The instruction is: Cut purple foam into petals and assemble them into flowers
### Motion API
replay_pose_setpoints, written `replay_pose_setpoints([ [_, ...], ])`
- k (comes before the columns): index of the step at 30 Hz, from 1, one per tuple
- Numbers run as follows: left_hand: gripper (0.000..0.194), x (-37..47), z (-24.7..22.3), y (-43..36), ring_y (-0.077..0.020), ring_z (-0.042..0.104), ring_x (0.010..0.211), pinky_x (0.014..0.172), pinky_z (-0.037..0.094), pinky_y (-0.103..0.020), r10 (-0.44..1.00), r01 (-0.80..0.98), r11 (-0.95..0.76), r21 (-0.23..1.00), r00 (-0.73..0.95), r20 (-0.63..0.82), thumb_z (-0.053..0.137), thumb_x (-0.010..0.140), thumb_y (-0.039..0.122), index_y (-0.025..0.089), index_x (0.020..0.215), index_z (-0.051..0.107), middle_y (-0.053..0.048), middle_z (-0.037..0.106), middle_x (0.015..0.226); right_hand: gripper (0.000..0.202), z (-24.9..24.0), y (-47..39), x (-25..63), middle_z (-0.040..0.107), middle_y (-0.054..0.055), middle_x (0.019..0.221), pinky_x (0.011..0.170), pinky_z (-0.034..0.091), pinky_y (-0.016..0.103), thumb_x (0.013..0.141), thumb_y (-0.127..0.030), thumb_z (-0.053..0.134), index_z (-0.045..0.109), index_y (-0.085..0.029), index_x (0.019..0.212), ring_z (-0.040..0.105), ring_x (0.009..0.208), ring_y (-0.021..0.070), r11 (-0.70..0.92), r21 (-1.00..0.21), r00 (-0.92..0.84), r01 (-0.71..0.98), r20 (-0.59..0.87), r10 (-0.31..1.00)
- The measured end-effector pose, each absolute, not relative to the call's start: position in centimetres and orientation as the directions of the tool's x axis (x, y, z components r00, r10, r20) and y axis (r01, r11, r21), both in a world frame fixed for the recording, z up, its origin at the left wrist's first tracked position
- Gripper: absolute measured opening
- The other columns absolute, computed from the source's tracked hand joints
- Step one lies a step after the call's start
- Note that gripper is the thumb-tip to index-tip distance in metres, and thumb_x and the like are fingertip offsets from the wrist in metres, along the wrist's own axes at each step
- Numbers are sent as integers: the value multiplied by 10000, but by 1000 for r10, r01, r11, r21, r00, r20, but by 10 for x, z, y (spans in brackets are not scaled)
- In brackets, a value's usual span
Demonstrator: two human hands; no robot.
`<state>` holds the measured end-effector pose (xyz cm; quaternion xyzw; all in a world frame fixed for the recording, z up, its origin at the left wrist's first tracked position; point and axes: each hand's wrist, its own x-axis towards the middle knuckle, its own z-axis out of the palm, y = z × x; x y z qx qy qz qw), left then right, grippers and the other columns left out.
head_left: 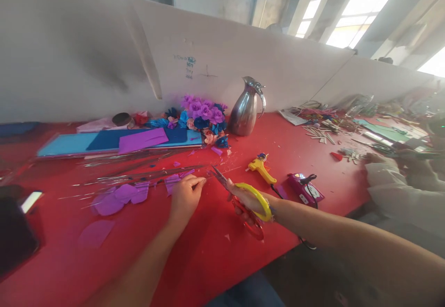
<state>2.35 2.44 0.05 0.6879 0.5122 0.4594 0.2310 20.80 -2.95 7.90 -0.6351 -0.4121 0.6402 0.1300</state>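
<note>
In the head view, my right hand (243, 200) is closed around a pair of scissors (257, 205) with one yellow and one red handle loop. The scissor blades (220, 177) point up and left, their tips close to my left fingertips. My left hand (186, 198) is pinched shut above the red table. Whatever lies between its finger and thumb is too small to make out. Purple paper petals (120, 198) lie left of that hand, and thin wires (132, 176) stretch behind it.
Behind my hands are purple and blue paper flowers (203, 112), a steel jug (245, 108) and stacked paper sheets (69, 144). A yellow glue gun (262, 170) and a magenta power box (302, 190) with a cable sit right. A person's pale sleeve (392, 182) is at far right.
</note>
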Motion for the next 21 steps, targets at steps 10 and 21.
replay_pose_setpoints([
  [10, 184, 25, 1, 23, -182, 621, 661, 658, 447, -295, 918, 534, -363, 763, 68, 390, 589, 765, 272, 251, 663, 741, -29, 696, 680, 527, 91, -30, 207, 379, -89, 401, 313, 297, 180, 888, -691, 241, 405, -207, 757, 351, 277, 69, -654, -658, -132, 374, -735, 665],
  [21, 189, 23, 5, 21, -173, 626, 655, 650, 457, -287, 911, 571, -364, 736, 53, 409, 582, 767, 267, 243, 662, 738, -16, 700, 684, 534, 81, -27, 215, 437, -67, 442, 305, 325, 184, 900, -673, 217, 442, -194, 837, 389, 297, 81, -642, -686, -198, 342, -721, 664],
])
